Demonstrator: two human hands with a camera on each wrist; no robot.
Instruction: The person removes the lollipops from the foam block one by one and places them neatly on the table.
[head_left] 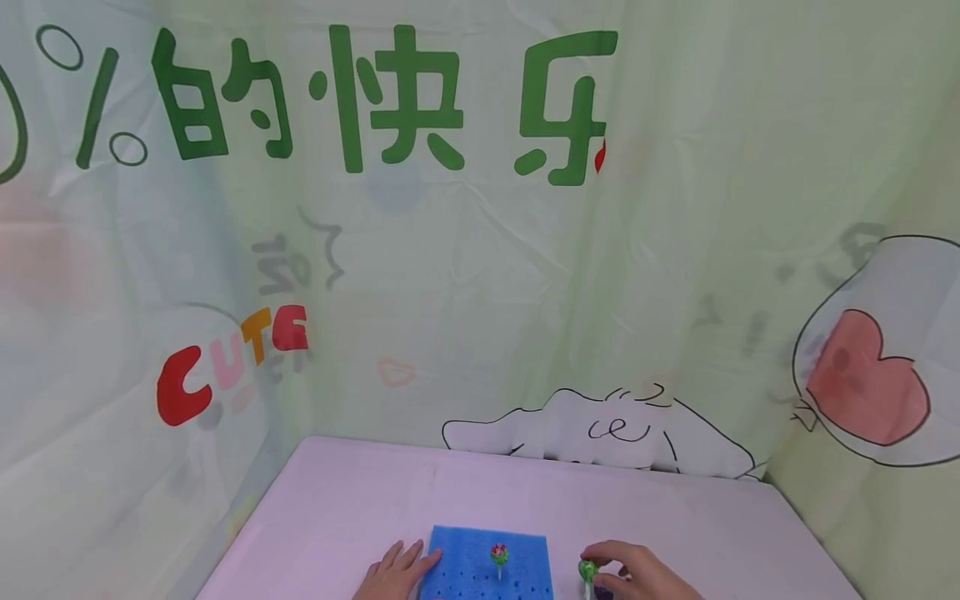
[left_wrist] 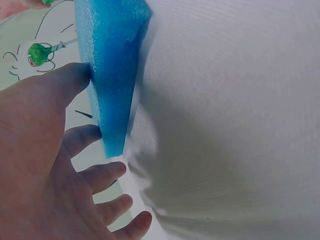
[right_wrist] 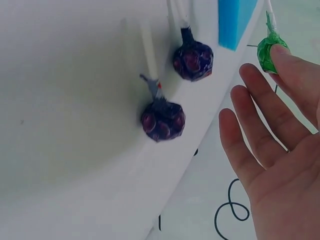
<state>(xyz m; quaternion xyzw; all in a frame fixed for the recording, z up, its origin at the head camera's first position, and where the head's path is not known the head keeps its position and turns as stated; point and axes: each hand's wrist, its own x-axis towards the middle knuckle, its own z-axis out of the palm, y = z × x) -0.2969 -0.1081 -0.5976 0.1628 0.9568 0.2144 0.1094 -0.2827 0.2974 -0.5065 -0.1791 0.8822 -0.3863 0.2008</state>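
Observation:
A blue foam block (head_left: 461, 550) dotted with small holes lies at the near edge of the head view. One green and red wrapped lollipop (head_left: 499, 553) stands upright in it, stick down. My left hand (head_left: 393, 575) touches the block's left side with fingers extended; in the left wrist view the thumb (left_wrist: 75, 80) lies against the foam. To the right of the block, my right hand (head_left: 641, 571) pinches a green-wrapped lollipop (right_wrist: 270, 52) by its head, its stick pointing down. Two dark purple lollipops (right_wrist: 193, 61) lie on the table near that hand.
The pale pink table (head_left: 360, 483) reaches back to a hanging cloth (head_left: 450, 275) with printed characters and drawings. Similar cloth stands along the left and right sides.

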